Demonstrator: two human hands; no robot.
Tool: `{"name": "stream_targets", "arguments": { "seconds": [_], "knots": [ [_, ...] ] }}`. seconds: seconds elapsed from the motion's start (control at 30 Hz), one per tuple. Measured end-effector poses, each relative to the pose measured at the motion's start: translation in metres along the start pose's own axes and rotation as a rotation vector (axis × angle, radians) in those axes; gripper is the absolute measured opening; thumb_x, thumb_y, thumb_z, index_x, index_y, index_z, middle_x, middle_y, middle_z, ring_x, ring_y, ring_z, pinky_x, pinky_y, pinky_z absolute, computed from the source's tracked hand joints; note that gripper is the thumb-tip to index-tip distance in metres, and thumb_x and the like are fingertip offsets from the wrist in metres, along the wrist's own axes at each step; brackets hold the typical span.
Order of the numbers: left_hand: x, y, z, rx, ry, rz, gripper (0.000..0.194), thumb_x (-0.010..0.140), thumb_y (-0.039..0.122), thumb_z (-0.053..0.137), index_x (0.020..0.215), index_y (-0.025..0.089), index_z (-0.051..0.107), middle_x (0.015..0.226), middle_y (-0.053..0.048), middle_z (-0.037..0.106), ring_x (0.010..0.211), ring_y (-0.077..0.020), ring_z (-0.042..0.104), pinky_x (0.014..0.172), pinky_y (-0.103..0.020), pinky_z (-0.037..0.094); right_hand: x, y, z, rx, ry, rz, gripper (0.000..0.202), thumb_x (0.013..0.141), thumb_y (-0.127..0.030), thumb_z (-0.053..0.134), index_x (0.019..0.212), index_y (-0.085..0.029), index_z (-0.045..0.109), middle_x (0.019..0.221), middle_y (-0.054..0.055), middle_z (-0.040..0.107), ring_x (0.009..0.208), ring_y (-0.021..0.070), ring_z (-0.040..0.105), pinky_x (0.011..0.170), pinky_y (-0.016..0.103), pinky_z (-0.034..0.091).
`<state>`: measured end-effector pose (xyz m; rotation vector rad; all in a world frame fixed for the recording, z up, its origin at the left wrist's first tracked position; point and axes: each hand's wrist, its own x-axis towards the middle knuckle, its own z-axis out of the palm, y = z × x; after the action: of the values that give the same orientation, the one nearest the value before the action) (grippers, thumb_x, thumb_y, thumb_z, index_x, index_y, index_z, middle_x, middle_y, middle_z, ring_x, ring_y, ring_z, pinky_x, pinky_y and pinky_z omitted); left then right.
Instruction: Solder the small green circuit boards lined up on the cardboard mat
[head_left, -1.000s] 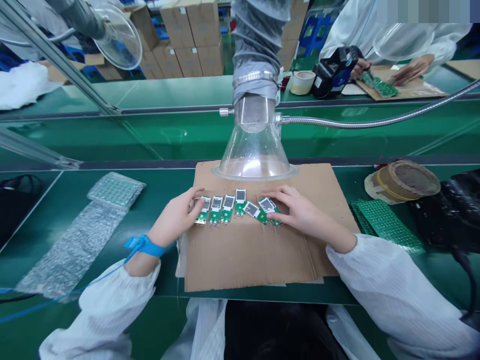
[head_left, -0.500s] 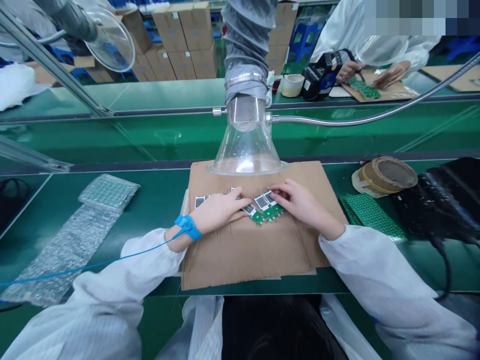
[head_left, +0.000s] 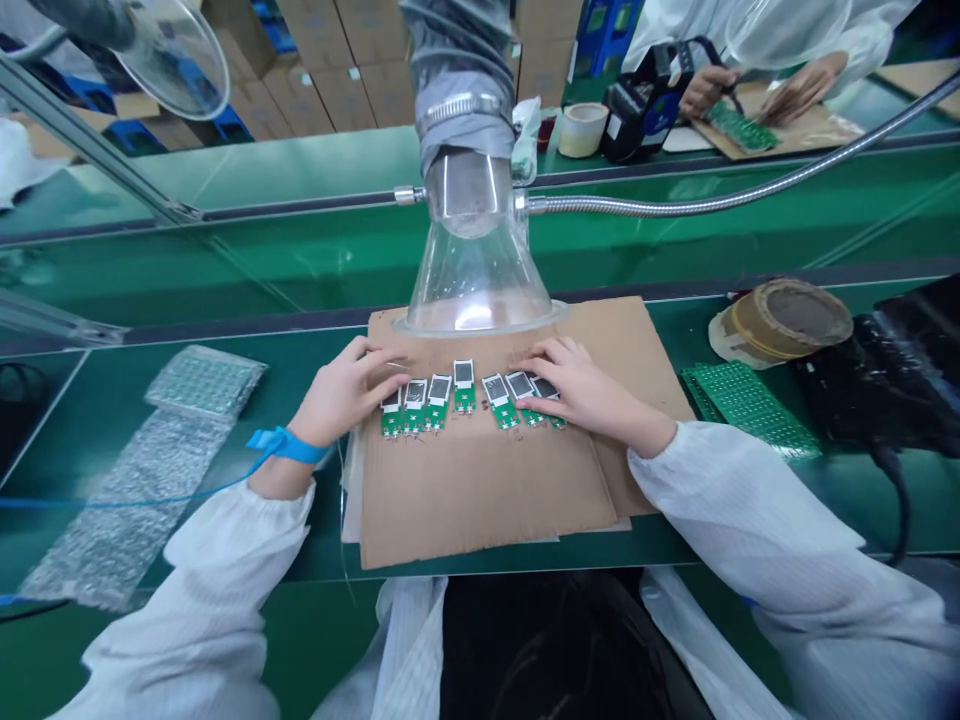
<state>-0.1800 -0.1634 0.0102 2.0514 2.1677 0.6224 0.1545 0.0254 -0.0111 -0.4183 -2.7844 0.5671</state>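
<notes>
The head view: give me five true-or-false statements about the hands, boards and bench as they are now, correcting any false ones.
1. The blue band is on the left wrist. True.
2. The boards lie directly on the green table. False: the boards lie on the cardboard.
3. The right hand is at the rightmost boards. True.
4. The tape roll is left of the cardboard. False: the tape roll is on its right.
5. The middle board lies apart from both hands. True.
</notes>
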Motion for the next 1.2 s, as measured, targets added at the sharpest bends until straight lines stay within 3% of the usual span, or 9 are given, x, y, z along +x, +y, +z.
{"name": "stream_targets", "arguments": {
  "seconds": [0.13,0.3,0.5,0.63,0.77,0.87,1.03,1.1,1.2],
  "knots": [
    [0.001,0.025,0.006,-0.047,-0.074,0.196,0.038,0.113,0.052,0.054,0.131,0.025,0.074,0.126,-0.009,0.071,0.109,-0.0248,0.074,0.083,-0.034,0.061,-0.021,-0.026,-0.003,-0.028,0.048,-0.055,0.028,0.108,-0.048,0.066,0.118,-0.023,0.072,0.116,0.011,0.069,0.108,0.029,0.061,0.093,0.043,0.046],
    [0.04,0.075,0.028,0.038,-0.333,0.456,0.044,0.115,0.051,0.05,0.153,0.031,0.059,0.155,-0.009,0.061,0.109,-0.0239,0.076,0.073,-0.031,0.06,-0.045,-0.064,0.012,-0.166,-0.001,-0.036,0.015,0.111,-0.034,0.062,0.113,-0.022,0.071,0.107,0.008,0.073,0.101,0.0271,0.063,0.084,0.04,0.04],
    [0.056,0.081,0.039,0.121,-0.417,0.564,0.043,0.116,0.055,0.043,0.144,0.028,0.062,0.156,-0.01,0.059,0.102,-0.0218,0.075,0.066,-0.029,0.056,-0.051,-0.067,0.032,-0.077,0.024,-0.019,0.023,0.114,-0.024,0.05,0.11,-0.021,0.073,0.108,0.009,0.076,0.101,0.0274,0.067,0.089,0.044,0.05],
    [0.044,0.08,0.041,0.191,-0.382,0.661,0.04,0.116,0.053,0.044,0.133,0.024,0.065,0.147,-0.011,0.063,0.082,-0.0166,0.072,0.053,-0.026,0.046,-0.049,-0.06,0.007,0.135,0.055,0.044,0.025,0.114,-0.028,0.049,0.103,-0.023,0.071,0.103,0.008,0.077,0.095,0.0258,0.071,0.085,0.041,0.057],
    [0.034,0.087,0.049,0.195,-0.333,0.781,0.032,0.118,0.037,0.039,0.121,0.021,0.068,0.121,-0.008,0.073,0.065,-0.013,0.065,0.047,-0.026,0.037,-0.038,-0.046,-0.031,0.311,0.176,0.237,0.018,0.11,-0.034,0.057,0.108,-0.025,0.073,0.098,0.006,0.08,0.086,0.0222,0.075,0.077,0.036,0.059],
    [0.03,0.094,0.048,0.017,-0.278,0.649,0.031,0.117,0.03,0.038,0.119,0.021,0.067,0.106,-0.006,0.076,0.068,-0.0151,0.067,0.051,-0.026,0.043,-0.027,-0.038,-0.043,0.395,0.31,0.332,0.018,0.105,-0.042,0.066,0.106,-0.025,0.074,0.101,0.006,0.081,0.09,0.0231,0.077,0.079,0.036,0.062],
    [0.009,0.108,0.039,-0.658,-0.215,-0.003,0.027,0.117,0.036,0.041,0.104,0.021,0.059,0.079,0.0,0.072,0.068,-0.0151,0.068,0.063,-0.027,0.054,-0.017,-0.039,-0.024,0.698,0.203,0.376,0.026,0.104,-0.049,0.067,0.108,-0.024,0.073,0.1,0.006,0.083,0.086,0.0219,0.08,0.075,0.036,0.066],
    [-0.001,0.113,0.04,-0.768,-0.231,-0.1,0.027,0.115,0.038,0.044,0.102,0.021,0.061,0.076,0.0,0.07,0.064,-0.0142,0.065,0.059,-0.026,0.051,-0.017,-0.039,-0.015,0.732,0.177,0.362,0.027,0.106,-0.049,0.064,0.113,-0.025,0.072,0.102,0.006,0.084,0.091,0.0222,0.082,0.08,0.037,0.067],
    [-0.01,0.116,0.044,-0.689,-0.21,-0.091,0.024,0.11,0.035,0.055,0.103,0.019,0.071,0.079,0.0,0.071,0.061,-0.0127,0.059,0.056,-0.025,0.045,-0.019,-0.039,-0.009,0.69,0.12,0.33,0.027,0.108,-0.048,0.062,0.121,-0.026,0.073,0.107,0.005,0.086,0.099,0.0235,0.083,0.089,0.04,0.067]
  ]
}}
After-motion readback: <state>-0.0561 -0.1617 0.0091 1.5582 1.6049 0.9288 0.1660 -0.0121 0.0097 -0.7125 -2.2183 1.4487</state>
